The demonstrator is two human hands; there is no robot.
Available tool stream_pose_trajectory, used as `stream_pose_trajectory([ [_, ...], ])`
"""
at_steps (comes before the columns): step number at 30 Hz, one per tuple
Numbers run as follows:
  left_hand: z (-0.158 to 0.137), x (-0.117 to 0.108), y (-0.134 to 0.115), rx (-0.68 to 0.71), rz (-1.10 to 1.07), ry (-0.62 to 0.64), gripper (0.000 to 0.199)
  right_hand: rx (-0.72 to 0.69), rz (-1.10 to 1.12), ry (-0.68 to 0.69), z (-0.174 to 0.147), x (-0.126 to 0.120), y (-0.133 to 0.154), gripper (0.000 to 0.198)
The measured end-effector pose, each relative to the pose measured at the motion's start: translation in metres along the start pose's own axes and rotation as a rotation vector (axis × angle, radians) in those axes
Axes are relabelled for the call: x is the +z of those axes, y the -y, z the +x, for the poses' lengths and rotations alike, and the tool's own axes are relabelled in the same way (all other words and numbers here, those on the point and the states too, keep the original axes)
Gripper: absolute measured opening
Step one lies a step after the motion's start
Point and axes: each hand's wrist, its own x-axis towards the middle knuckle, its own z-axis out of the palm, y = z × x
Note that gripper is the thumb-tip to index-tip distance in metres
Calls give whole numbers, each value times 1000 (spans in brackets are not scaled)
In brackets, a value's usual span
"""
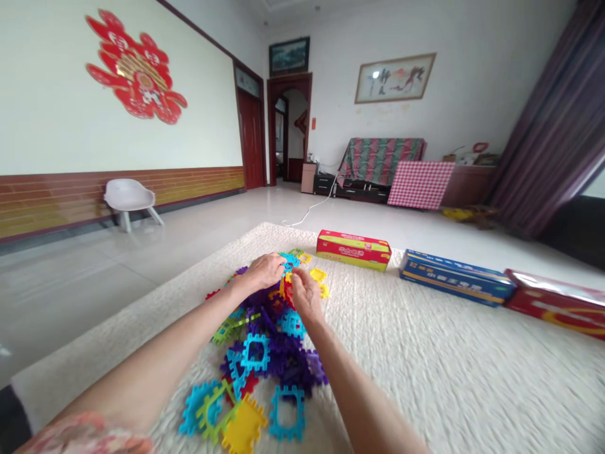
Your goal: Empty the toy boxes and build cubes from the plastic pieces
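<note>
A heap of toothed plastic building pieces, with dark purple pieces (288, 362) in the middle, lies on a cream textured cover. My left hand (268, 270) is at the far end of the heap, its fingers closed at a light blue toothed piece (289, 261). Close beside it, my right hand (306, 294) has curled fingers, and what they grip is hidden. Red and orange pieces show between the hands. Just past the right hand lies a yellow piece (318, 275). Nearer me are a blue square frame (256, 352), another blue frame (288, 435) and a yellow square (244, 425).
To the right of the heap stand a red and yellow box (353, 251), a blue box (456, 279) and a dark red box (558, 302) in a row. A white chair (127, 197) is by the left wall. A white cord (309, 211) runs across the tiled floor.
</note>
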Motion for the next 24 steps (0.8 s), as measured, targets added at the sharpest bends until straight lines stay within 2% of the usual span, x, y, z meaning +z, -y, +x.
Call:
stream_pose_trajectory([
  [1, -12, -5, -12, 14, -29, -24, 28, -28, -11, -33, -2, -8, 1, 38],
  [3, -43, -10, -43, 128, -105, -40, 33, -47, -75, -80, -7, -30, -4, 40],
  [6, -93, -6, -91, 378, -192, 139, 49, 1, -269, -113, -19, -62, -21, 45],
  [9, -129, 2, -114, 517, -192, 266, 51, 45, -356, -31, -32, -76, -34, 50],
  [12, -143, 5, -109, 568, -156, 293, 46, 63, -364, 66, -40, -67, -35, 49],
  [17, -143, -5, -78, 438, -61, 231, 31, 28, -277, 169, -47, -30, -12, 43],
  [19, -142, -12, -68, 389, -35, 198, 23, -27, -180, 218, -46, -27, -2, 42],
  [21, -137, -18, -60, 361, -31, 161, 24, -58, -142, 197, -43, -39, 2, 44],
  [24, -110, -18, -56, 372, -51, 114, 27, -31, -288, 62, -32, -81, -4, 46],
])
